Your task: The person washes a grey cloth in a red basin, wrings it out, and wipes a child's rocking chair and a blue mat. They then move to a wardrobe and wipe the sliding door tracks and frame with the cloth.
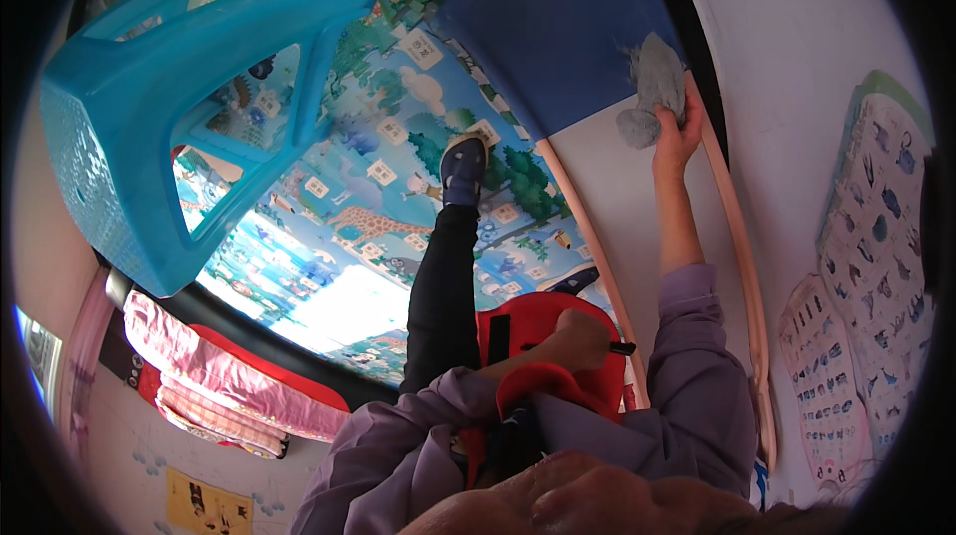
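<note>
My right hand (678, 137) grips a bunched grey cloth (657, 75), with the thumb pressed on its near side. The cloth lies over the right side of a long panel, where a dark blue section (571, 27) meets a pale surface (627, 184). My left hand (582, 341) is bent over a red item (515, 311), low in front of my body. A thin black strip or rod (621, 347) shows beside that hand. Its fingers are mostly hidden, so whether it holds the strip cannot be made out.
A turquoise plastic stool (112, 116) lies tipped on its side on an animal-print floor mat (381, 229). Wood-coloured edging (728, 236) borders the panel. Picture charts (874, 236) hang on the right wall. Pink fabric (246, 378) lies at lower left. My shoe (463, 165) stands on the mat.
</note>
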`<state>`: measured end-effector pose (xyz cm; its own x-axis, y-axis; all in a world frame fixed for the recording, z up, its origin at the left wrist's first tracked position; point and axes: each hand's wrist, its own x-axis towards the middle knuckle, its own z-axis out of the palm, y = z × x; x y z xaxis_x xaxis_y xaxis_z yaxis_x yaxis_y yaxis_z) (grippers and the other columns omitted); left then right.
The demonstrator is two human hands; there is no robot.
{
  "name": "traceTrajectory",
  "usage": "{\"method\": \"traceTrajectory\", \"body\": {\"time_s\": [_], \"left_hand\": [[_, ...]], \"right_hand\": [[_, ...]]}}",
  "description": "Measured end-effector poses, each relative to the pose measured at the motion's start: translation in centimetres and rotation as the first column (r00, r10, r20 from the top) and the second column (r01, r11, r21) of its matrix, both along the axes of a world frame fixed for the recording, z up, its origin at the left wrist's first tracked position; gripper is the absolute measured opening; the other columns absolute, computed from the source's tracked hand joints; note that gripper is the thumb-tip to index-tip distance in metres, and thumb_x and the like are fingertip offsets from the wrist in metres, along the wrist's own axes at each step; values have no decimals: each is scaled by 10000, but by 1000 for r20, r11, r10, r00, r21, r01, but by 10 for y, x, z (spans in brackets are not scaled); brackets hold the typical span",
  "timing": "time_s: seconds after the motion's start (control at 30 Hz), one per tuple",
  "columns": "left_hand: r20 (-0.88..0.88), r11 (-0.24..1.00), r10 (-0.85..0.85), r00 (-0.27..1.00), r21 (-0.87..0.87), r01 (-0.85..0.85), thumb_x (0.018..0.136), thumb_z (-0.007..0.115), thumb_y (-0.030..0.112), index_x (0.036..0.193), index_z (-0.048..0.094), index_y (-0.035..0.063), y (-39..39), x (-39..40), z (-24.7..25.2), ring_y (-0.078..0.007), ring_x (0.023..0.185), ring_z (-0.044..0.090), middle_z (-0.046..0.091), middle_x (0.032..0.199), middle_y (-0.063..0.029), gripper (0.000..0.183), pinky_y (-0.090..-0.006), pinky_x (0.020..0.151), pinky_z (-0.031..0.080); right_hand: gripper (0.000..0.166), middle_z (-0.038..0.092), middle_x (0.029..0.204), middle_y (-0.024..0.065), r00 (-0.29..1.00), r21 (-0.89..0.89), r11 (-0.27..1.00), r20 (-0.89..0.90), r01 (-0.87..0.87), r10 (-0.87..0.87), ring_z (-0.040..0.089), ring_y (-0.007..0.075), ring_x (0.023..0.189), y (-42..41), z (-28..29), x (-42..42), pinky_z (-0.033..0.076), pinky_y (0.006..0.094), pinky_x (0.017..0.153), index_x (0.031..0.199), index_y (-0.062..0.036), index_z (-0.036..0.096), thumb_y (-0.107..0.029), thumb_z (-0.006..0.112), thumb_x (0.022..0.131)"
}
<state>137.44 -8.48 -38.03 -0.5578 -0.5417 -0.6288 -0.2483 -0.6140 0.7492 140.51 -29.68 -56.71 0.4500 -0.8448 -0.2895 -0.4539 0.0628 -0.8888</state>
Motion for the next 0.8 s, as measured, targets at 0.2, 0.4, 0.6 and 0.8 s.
{"method": "traceTrajectory", "body": {"time_s": [0.2, 0.4, 0.6, 0.8], "left_hand": [[23, 996, 89, 996, 8, -89, 738, 554, 195, 824, 707, 98, 3, 3, 4, -266, 778, 666, 678, 819, -92, 200, -386, 604, 513], [53, 999, 43, 998, 3, -43, 735, 561, 194, 806, 707, 91, 4, 5, 1, -270, 740, 664, 673, 794, -87, 192, -383, 581, 512], [65, 992, -120, 991, -19, 122, 778, 534, 215, 880, 698, 135, 1, -9, -6, -252, 798, 665, 677, 878, -78, 209, -385, 579, 508], [71, 999, 30, 997, 42, -34, 791, 513, 308, 914, 689, 140, 0, -34, -5, -284, 880, 649, 672, 941, -109, 273, -361, 751, 502]], "right_hand": [[634, 427, 1241, 243, 472, -191, 953, -880, -235, -60, 482, 411, 1094, 30, -56, -108, 429, 449, 913, 1325, -4, 381, -208, 585, 761], [636, 374, 1277, 272, 674, -219, 919, -736, -329, 66, 414, 430, 1166, -4, -111, 121, 400, 467, 955, 1352, -36, 339, -295, 574, 821], [563, 537, 1223, 153, 798, 161, 784, 55, -600, 600, 557, 331, 1059, 15, -132, 268, 470, 418, 884, 1311, -139, 476, -328, 656, 812], [377, 611, 1101, 62, 698, 710, 124, 617, -693, 365, 569, 162, 1008, 118, 68, 169, 438, 309, 864, 1147, -55, 606, -230, 668, 820]]}}
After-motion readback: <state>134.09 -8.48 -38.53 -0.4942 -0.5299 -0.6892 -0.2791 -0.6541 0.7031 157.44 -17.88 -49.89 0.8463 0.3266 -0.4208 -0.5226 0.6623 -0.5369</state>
